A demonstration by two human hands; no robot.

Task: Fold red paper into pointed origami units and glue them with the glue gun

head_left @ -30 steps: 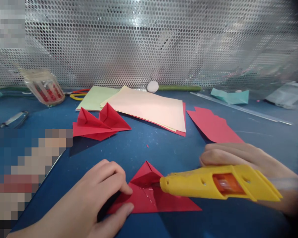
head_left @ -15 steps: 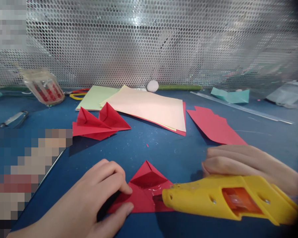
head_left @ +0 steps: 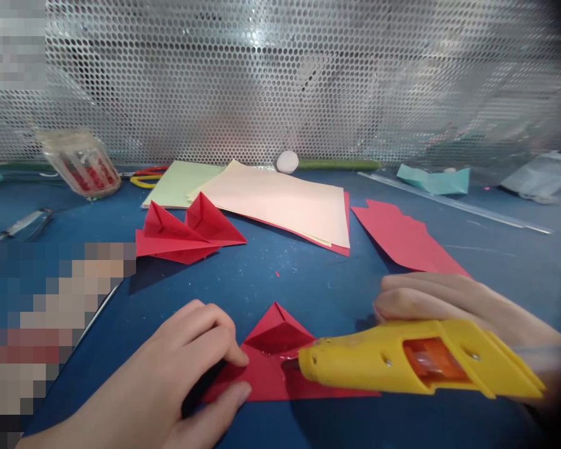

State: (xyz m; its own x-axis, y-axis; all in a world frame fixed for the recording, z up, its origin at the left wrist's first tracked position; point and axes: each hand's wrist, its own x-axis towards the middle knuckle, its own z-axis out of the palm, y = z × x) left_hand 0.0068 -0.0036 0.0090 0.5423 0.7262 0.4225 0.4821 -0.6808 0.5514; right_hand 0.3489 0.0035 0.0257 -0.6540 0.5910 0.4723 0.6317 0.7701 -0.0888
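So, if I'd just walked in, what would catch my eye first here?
Probably the bright yellow glue gun in the right hand, its nozzle at a shiny streak on the folded red paper that the left hand touches at front centre. Next might come the two-peaked red paper piece standing farther back on the left, then the silvery perforated screen across the background.
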